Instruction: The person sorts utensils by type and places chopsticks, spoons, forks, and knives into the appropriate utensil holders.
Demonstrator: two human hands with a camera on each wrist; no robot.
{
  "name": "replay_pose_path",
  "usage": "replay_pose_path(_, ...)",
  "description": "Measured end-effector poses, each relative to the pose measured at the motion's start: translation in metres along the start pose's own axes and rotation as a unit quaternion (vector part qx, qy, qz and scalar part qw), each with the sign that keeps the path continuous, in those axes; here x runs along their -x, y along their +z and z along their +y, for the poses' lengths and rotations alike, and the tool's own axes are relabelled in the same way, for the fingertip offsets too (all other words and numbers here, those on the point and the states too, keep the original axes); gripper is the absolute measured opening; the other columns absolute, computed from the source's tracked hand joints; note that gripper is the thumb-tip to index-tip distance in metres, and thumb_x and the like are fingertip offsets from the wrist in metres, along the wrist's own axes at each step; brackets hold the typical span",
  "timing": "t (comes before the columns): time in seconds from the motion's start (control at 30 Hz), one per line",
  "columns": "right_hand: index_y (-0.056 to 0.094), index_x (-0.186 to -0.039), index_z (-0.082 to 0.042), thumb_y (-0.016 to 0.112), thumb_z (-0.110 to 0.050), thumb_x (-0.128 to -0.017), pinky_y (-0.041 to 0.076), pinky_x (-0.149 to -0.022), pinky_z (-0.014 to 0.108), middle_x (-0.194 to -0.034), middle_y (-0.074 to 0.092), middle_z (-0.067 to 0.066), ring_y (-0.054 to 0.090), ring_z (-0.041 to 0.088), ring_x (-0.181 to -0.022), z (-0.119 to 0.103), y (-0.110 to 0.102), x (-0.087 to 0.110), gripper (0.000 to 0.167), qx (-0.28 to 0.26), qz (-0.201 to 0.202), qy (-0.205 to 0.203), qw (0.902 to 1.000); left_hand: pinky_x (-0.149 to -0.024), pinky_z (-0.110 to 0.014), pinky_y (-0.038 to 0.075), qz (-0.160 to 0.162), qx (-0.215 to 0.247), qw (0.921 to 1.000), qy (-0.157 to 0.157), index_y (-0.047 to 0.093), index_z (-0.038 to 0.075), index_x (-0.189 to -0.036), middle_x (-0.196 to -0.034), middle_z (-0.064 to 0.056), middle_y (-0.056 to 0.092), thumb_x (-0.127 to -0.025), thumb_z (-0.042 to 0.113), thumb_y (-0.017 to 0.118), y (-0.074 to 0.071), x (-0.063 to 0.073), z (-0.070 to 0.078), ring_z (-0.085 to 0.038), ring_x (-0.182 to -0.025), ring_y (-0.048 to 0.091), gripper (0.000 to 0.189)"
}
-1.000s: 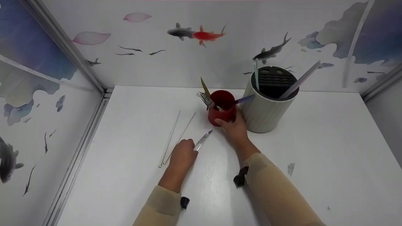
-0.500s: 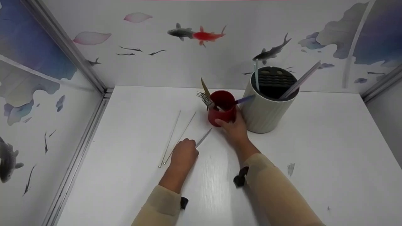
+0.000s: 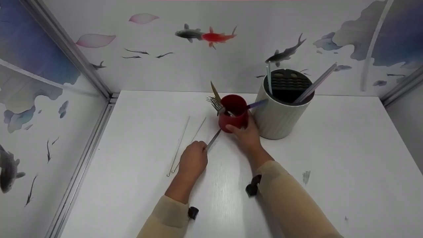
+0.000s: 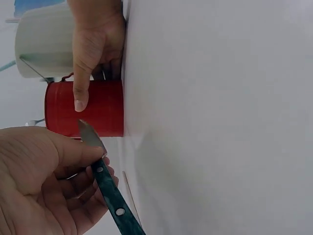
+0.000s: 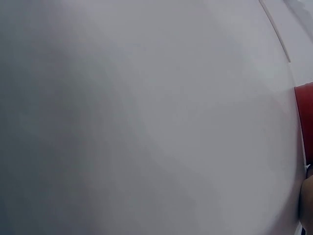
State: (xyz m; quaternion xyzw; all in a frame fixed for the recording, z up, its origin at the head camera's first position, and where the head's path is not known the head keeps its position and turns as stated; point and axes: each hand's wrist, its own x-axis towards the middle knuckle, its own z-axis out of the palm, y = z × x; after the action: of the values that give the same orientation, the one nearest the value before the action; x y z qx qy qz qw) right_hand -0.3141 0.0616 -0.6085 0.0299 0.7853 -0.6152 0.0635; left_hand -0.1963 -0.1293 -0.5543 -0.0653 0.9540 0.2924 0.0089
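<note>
A small knife (image 4: 111,193) with a dark green riveted handle is pinched in my left hand (image 3: 194,158), its blade (image 3: 213,140) pointing up toward the red cup (image 3: 228,124). In the head view the tip appears right at the cup's lower front; contact I cannot tell. My right hand (image 3: 248,134) grips the cup's right side, thumb across its front in the left wrist view. Out of the cup lean a fork (image 3: 215,104), a yellowish blade (image 3: 215,90) and a purple-blue handle (image 3: 257,104). Only the cup's edge and a bit of hand show in the right wrist view.
Just right of the cup stands a tall ribbed off-white holder (image 3: 279,120) with a black slotted insert and clear sticks (image 3: 316,82). Two thin metal rods (image 3: 180,145) lie left of the knife on the white table (image 3: 132,185). A patterned wall rises behind.
My left hand has moved slightly up and forward, bringing the knife tip closer to the red cup. The blade has turned from flat to edge-on. My right hand stays on the cup.
</note>
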Motion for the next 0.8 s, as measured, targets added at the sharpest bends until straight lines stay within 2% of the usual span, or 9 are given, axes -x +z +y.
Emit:
replay_pose_path(0.17, 0.021, -0.165, -0.033, 0.087, -0.054, -0.077, 0.035, -0.126, 0.044, -0.170, 0.032, -0.004, 0.028, 0.020, -0.159, -0.001, 0.001, 0.000, 0.113, -0.001, 0.002, 0.007, 1.0000, -0.077, -0.040, 0.059, 0.026, 0.054, 0.9982, -0.002, 0.072, 0.007, -0.110, -0.099, -0.006, 0.074, -0.102, 0.011, 0.062, -0.012, 0.000, 0.008, -0.021, -0.091, 0.071, 0.013)
replay_pose_path(0.3, 0.021, -0.165, -0.035, 0.088, -0.055, -0.075, 0.034, -0.126, 0.044, -0.169, 0.032, -0.005, 0.027, 0.020, -0.158, -0.001, 0.002, -0.001, 0.114, -0.010, 0.000, 0.016, 0.9998, -0.079, -0.040, 0.058, 0.033, 0.104, 0.9941, -0.006, 0.066, 0.009, -0.116, -0.106, -0.007, 0.073, -0.105, 0.014, 0.059, -0.021, -0.001, 0.013, -0.021, -0.092, 0.068, 0.014)
replay_pose_path(0.4, 0.021, -0.165, -0.035, 0.087, -0.056, -0.075, 0.035, -0.126, 0.044, -0.169, 0.033, -0.005, 0.028, 0.020, -0.158, -0.001, 0.003, -0.002, 0.114, -0.011, 0.001, 0.015, 0.9998, -0.080, -0.040, 0.055, 0.037, 0.155, 0.9872, -0.010, 0.063, 0.012, -0.118, -0.107, -0.006, 0.071, -0.106, 0.017, 0.058, -0.026, -0.001, 0.016, -0.020, -0.093, 0.064, 0.014)
replay_pose_path(0.57, 0.022, -0.165, -0.033, 0.087, -0.057, -0.075, 0.034, -0.126, 0.045, -0.169, 0.033, -0.004, 0.028, 0.021, -0.158, -0.001, 0.003, -0.001, 0.114, -0.002, 0.006, 0.006, 1.0000, -0.086, -0.039, 0.057, 0.056, 0.229, 0.9716, -0.021, 0.063, 0.016, -0.118, -0.111, 0.000, 0.071, -0.105, 0.020, 0.061, -0.033, 0.001, 0.023, -0.018, -0.106, 0.067, 0.013)
replay_pose_path(0.8, 0.023, -0.165, -0.034, 0.088, -0.053, -0.076, 0.033, -0.126, 0.044, -0.168, 0.035, -0.004, 0.030, 0.020, -0.157, 0.001, 0.005, -0.001, 0.112, 0.005, 0.014, 0.003, 0.9999, -0.087, -0.035, 0.060, 0.086, 0.288, 0.9536, 0.012, 0.065, 0.015, -0.113, -0.108, 0.000, 0.071, -0.103, 0.020, 0.066, -0.037, 0.001, 0.036, -0.015, -0.105, 0.068, 0.011)
